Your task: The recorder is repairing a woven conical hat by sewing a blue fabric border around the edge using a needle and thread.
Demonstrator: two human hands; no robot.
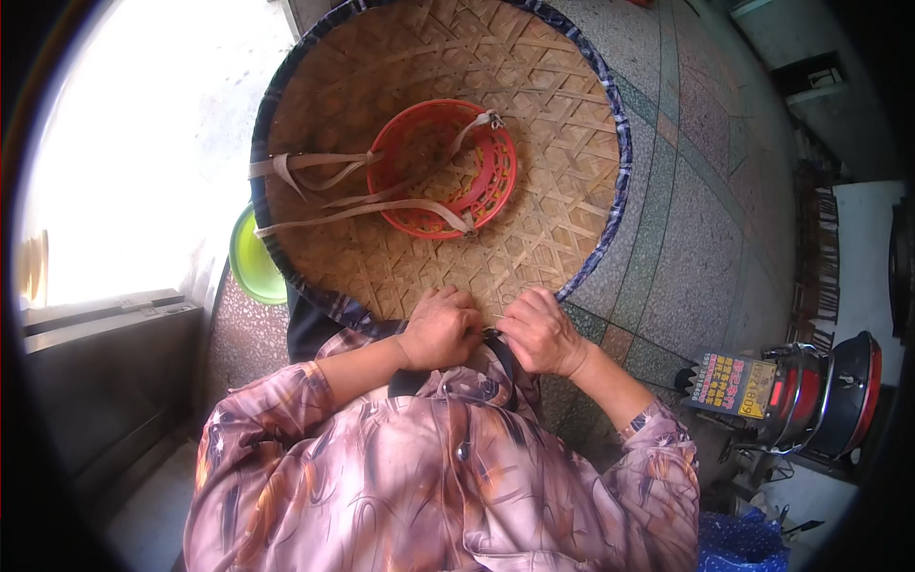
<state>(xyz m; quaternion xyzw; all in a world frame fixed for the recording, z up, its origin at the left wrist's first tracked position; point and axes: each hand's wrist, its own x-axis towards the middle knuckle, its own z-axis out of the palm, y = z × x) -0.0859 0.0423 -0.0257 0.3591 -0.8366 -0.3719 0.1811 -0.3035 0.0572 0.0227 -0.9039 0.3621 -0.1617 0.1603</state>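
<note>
A large round woven bamboo tray [553, 200] with a dark blue checked cloth edging lies before me, its near rim against my body. At this near rim my left hand [441, 329] is closed, fingers curled over the edge. Close beside it on the right, my right hand [540, 332] is closed in a pinch at the same edge. A thin pale strand shows at its fingertips, too small to name. Inside the tray sits a red plastic basket [508, 172] with pale cloth straps [329, 159] tied to it; some straps reach the tray's left edge.
A bright green basin [250, 262] stands left of the tray, partly under it. Bright light comes through a doorway [162, 143] at the left. The floor [677, 219] is speckled tile. At the right stands a parked vehicle [801, 391] with a yellow plate; blue dotted cloth [743, 543] lies below it.
</note>
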